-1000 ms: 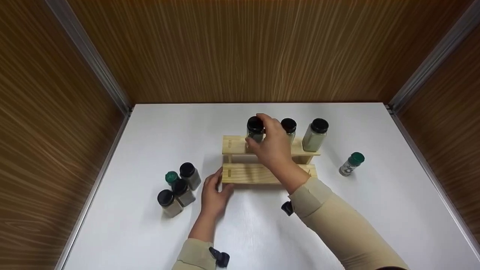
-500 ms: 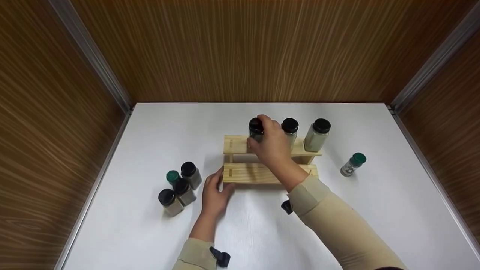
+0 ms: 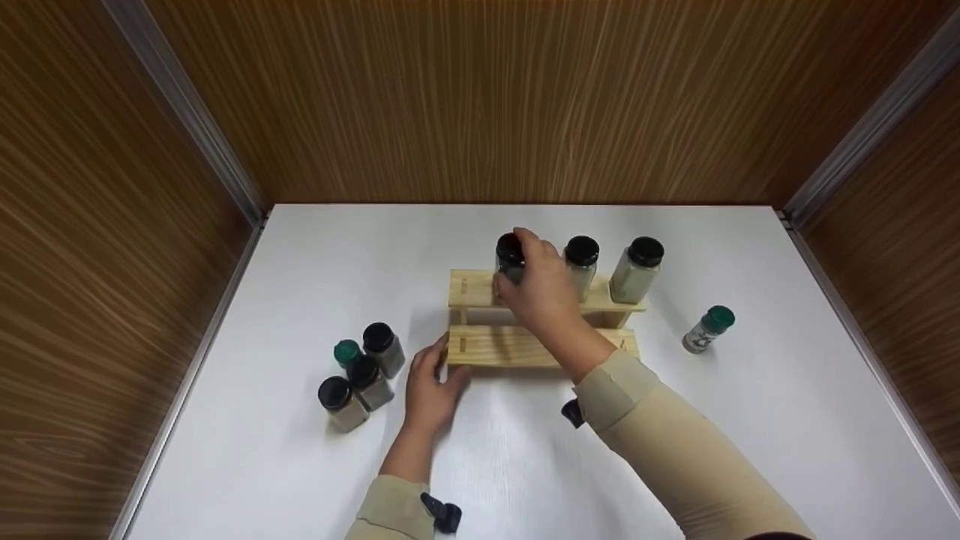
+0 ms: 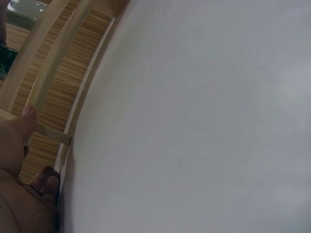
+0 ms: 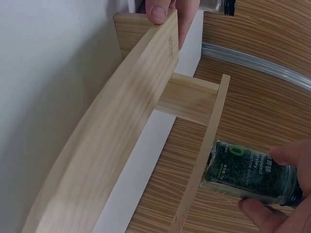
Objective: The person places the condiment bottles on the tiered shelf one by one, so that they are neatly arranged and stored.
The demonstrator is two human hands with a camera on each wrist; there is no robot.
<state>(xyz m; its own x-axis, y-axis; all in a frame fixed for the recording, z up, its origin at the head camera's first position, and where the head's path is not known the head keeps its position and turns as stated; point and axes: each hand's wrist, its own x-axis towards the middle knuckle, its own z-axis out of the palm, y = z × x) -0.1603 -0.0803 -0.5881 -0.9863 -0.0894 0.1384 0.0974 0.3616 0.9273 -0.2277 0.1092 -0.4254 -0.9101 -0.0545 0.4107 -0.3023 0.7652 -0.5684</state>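
My right hand [image 3: 549,289] grips a black-lidded glass spice jar [image 5: 245,170] of dark green flakes, with "parsley" on its label. The jar stands upright, its base right at the upper shelf of a two-step wooden spice rack [image 3: 510,346]. My left hand [image 3: 430,394] holds the left end of the rack's lower shelf, its thumb on the wood [image 5: 158,13]. Right of the held jar, two more black-lidded jars stand on the upper shelf: one [image 3: 581,262] partly behind my right hand, the other [image 3: 634,274] at the right end.
On the white table [image 3: 262,300], several jars cluster at left, among them a black-lidded jar [image 3: 382,351] and a green-capped one [image 3: 346,352]. A small green-capped shaker [image 3: 707,328] stands to the rack's right. Wood-grain panels [image 3: 480,105] wall the back and sides.
The view has shifted very slightly. Both hands, the parsley jar and the rack keep nearly the same places.
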